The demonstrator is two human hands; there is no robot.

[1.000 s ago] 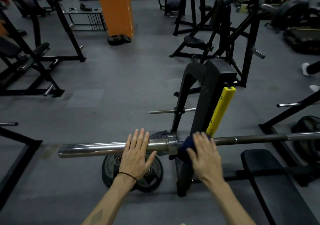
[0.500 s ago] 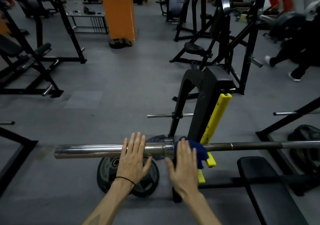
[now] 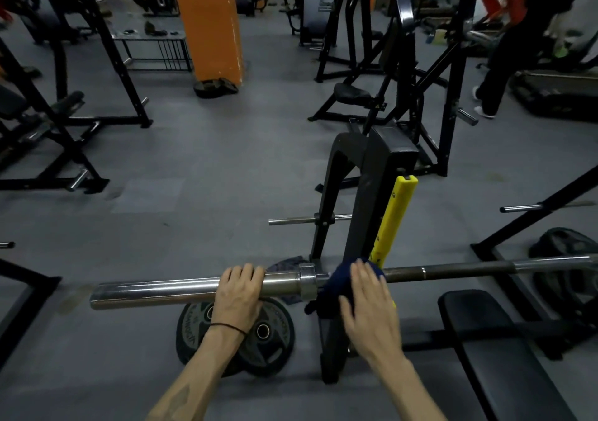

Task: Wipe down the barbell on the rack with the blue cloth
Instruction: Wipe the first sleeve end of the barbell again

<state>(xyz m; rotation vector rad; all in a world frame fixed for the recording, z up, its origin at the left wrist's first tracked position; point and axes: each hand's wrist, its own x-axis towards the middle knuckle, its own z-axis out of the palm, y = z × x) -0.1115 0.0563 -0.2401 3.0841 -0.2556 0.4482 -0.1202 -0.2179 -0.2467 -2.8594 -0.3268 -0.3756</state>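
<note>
A steel barbell (image 3: 161, 291) lies across the black rack upright (image 3: 365, 200) with its yellow guard (image 3: 393, 216). My left hand (image 3: 238, 294) grips the thick chrome sleeve just left of the collar, fingers curled over the top. A dark blue cloth (image 3: 336, 283) is draped over the bar just right of the collar. My right hand (image 3: 369, 304) presses on the cloth with straight fingers.
Two weight plates (image 3: 268, 336) lie on the floor under the sleeve. A black bench pad (image 3: 504, 356) is at lower right. Other black machines stand left and behind, with an orange pillar (image 3: 210, 22) and a person (image 3: 504, 48) at upper right.
My left hand has gone from lying flat on the sleeve to curling around it. My right hand and the cloth stay on the bar beside the collar, shifting slightly along it.
</note>
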